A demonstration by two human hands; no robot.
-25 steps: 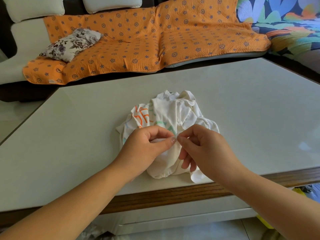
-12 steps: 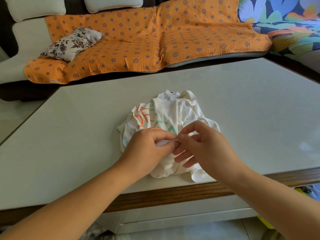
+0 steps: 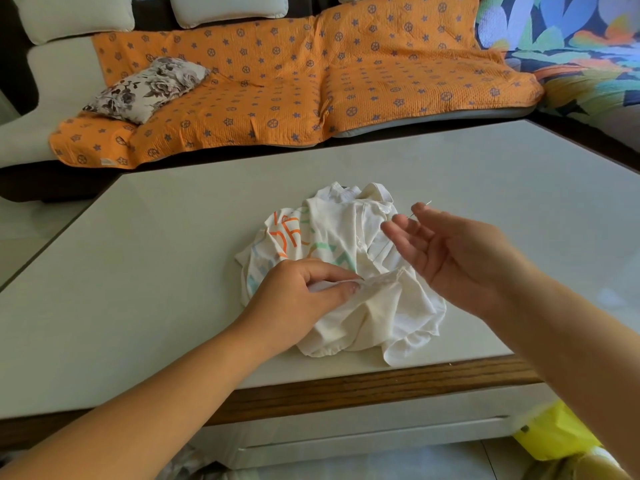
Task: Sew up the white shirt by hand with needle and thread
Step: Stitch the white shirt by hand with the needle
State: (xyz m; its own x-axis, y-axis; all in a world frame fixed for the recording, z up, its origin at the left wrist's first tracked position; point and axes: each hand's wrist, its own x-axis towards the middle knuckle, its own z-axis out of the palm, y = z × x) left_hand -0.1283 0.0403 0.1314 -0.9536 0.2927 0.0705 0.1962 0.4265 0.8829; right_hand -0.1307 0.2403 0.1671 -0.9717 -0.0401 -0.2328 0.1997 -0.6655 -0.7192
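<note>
At centre of frame, on pale table [image 3: 138,271], a crumpled white shirt [image 3: 349,244], orange and green lettering on its left part. At shirt's lower-left edge, left hand [image 3: 294,299], back up, thumb and forefinger closed on a raised fold of cloth and pinching it; rest of its fingers tucked under, out of sight. Right of centre and above the shirt, right hand [image 3: 453,261], lifted off the table, palm toward camera, lower fingers loosely spread. At its uppermost fingertips, needle [image 3: 420,208] pinched fast, thin and silvery, slanting up to the right, point clear of the cloth. Thread too fine to make out. Below the table's wooden edge, at lower centre, white drawer front [image 3: 346,441], closed, contents hidden. In lower right corner, yellow bag [image 3: 554,431], partly cut off by the right forearm, contents not to be told. Across the top of frame, pale sofa [image 3: 41,64] under orange cover [image 3: 311,81] printed with blue stars and wheels. On the cover's left end, at upper left, floral pillow [image 3: 149,88], lying flat. At upper right, leaf-print fabric [image 3: 571,46] in blue, green and orange, just beside the cover.
</note>
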